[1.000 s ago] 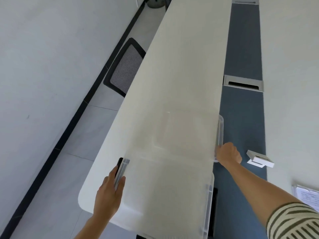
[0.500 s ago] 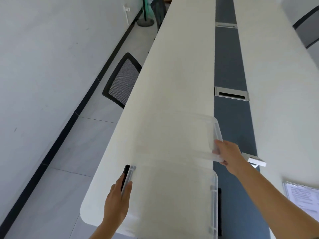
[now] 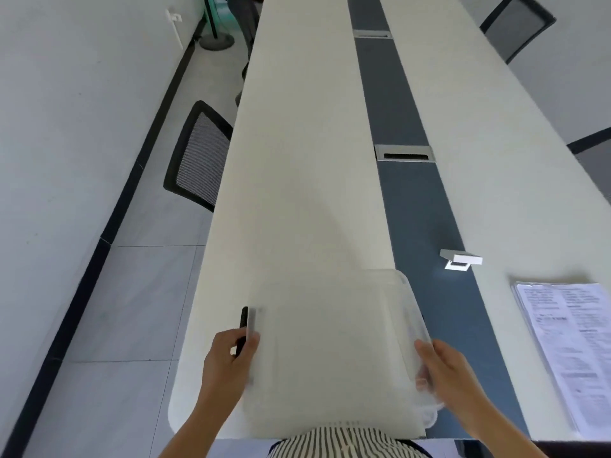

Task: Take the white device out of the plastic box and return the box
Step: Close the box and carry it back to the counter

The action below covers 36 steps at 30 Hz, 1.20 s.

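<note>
A clear plastic box (image 3: 334, 342) sits at the near end of the long white table (image 3: 297, 160), close to my body. My left hand (image 3: 228, 365) grips its left side at the black latch (image 3: 244, 322). My right hand (image 3: 443, 371) grips its right rim. Nothing shows inside the box. The white device (image 3: 461, 260) lies apart from the box, on the dark blue centre strip (image 3: 406, 200) to the right and farther away.
Printed sheets in a plastic sleeve (image 3: 572, 345) lie on the right tabletop. A metal cable hatch (image 3: 404, 152) sits in the strip. A black mesh chair (image 3: 198, 157) stands at the left; two more chairs (image 3: 515, 24) stand at the right.
The box has come toward me, from farther out on the table to its near end, and both hands stayed on its sides. The view swung so the table now runs straight ahead.
</note>
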Each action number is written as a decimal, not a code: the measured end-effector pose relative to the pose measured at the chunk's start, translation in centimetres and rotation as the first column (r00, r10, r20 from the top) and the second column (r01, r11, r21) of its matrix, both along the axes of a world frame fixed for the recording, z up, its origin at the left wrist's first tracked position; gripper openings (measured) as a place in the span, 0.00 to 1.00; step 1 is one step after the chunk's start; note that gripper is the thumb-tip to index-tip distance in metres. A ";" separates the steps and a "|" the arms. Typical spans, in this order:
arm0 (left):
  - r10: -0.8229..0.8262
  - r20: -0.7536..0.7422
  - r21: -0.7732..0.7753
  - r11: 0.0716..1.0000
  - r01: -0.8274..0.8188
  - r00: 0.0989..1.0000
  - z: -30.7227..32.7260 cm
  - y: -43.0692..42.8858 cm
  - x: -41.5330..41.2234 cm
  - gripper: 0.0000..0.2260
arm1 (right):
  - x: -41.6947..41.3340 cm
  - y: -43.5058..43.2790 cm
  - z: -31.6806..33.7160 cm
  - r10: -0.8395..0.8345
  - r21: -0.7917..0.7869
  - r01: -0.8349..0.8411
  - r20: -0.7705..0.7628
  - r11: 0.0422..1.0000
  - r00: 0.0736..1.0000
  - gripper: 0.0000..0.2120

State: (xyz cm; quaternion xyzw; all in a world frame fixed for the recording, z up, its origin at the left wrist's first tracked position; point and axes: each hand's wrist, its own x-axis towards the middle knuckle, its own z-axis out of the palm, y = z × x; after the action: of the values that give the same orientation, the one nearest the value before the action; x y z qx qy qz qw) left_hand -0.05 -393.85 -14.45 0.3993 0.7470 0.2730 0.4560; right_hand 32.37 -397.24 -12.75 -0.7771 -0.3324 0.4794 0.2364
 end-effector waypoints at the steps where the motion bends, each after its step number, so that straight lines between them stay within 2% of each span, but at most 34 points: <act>1: -0.041 -0.031 0.000 0.999 0.041 0.999 0.0 -0.2 0.0 0.11 | 0.1 -0.3 -0.1 0.023 0.006 -0.023 0.066 1.000 0.998 0.19; 4: -0.091 -0.076 -0.013 0.996 0.090 0.993 -0.2 -0.5 -0.4 0.13 | 0.4 -1.3 -0.6 0.170 -0.050 -0.162 0.284 0.985 0.944 0.24; 7: -0.140 -0.111 -0.007 0.990 0.140 0.984 -0.3 -0.6 -1.0 0.15 | 0.7 -2.5 -1.0 0.321 -0.168 -0.274 0.532 0.947 0.784 0.26; 9: -0.164 -0.103 -0.010 0.986 0.164 0.981 -0.4 -0.6 -1.4 0.15 | 0.8 -2.8 -0.8 0.372 -0.242 -0.282 0.623 0.928 0.688 0.28; 11: -0.172 -0.078 -0.003 0.985 0.172 0.982 -0.4 -0.5 -1.7 0.13 | 1.1 -2.8 -0.8 0.393 -0.293 -0.262 0.651 0.919 0.649 0.29; 13: -0.185 -0.074 0.002 0.983 0.186 0.980 -0.4 -0.4 -2.0 0.12 | 1.4 -2.9 -1.1 0.373 -0.295 -0.232 0.653 0.927 0.659 0.30; 15: -0.205 -0.083 0.008 0.979 0.206 0.975 -0.4 -0.2 -2.0 0.13 | 1.4 -3.2 -1.4 0.318 -0.238 -0.213 0.653 0.948 0.687 0.27; 18: -0.246 -0.087 0.031 0.968 0.249 0.965 0.0 0.3 -1.5 0.09 | 1.0 -3.2 -1.7 0.191 -0.096 -0.167 0.625 0.981 0.757 0.20; 20: -0.267 -0.104 0.046 0.961 0.273 0.958 0.0 0.8 -1.3 0.09 | 1.1 -2.8 -2.1 0.119 -0.057 -0.105 0.562 0.993 0.819 0.21; 22: -0.272 -0.113 0.018 0.961 0.276 0.956 -0.2 1.1 -1.4 0.10 | 1.3 -2.3 -2.8 0.057 -0.065 -0.033 0.429 0.997 0.902 0.26; 24: -0.263 -0.077 -0.039 0.965 0.261 0.962 -0.6 1.5 -1.7 0.21 | 1.5 -1.8 -3.2 -0.040 -0.066 0.057 0.238 0.996 0.970 0.29; 27: -0.182 0.099 -0.182 0.963 0.198 0.978 -0.3 2.1 -2.4 0.34 | 1.7 -1.2 -2.9 -0.169 -0.119 0.163 -0.036 0.979 0.985 0.29; 29: -0.106 0.220 -0.287 0.943 0.168 0.970 -0.3 2.4 -2.4 0.34 | 1.6 -0.8 -2.7 -0.211 -0.145 0.191 -0.139 0.971 0.967 0.26; 30: -0.103 0.226 -0.296 0.940 0.169 0.969 -0.3 2.4 -2.3 0.30 | 1.6 -0.7 -2.6 -0.210 -0.128 0.194 -0.134 0.973 0.968 0.24; 33: -0.211 0.048 -0.183 0.959 0.216 0.976 0.0 2.2 -1.3 0.12 | 0.9 -0.2 -2.8 -0.139 -0.056 0.143 0.071 0.988 0.988 0.16; 34: -0.223 0.004 -0.149 0.964 0.221 0.975 0.2 2.0 -0.9 0.09 | 0.4 -0.2 -2.9 -0.106 -0.055 0.114 0.139 0.992 0.985 0.14; 36: -0.204 -0.012 -0.106 0.974 0.202 0.979 0.4 1.5 0.0 0.06 | -0.6 -0.4 -3.2 -0.061 -0.056 0.075 0.227 0.996 0.972 0.17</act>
State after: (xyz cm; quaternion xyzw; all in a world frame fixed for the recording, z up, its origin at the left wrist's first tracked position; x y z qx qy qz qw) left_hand -0.09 -392.31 -14.05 0.4523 0.7207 0.1808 0.4932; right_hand 31.78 -397.64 -15.95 -0.8444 -0.3147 0.3906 0.1884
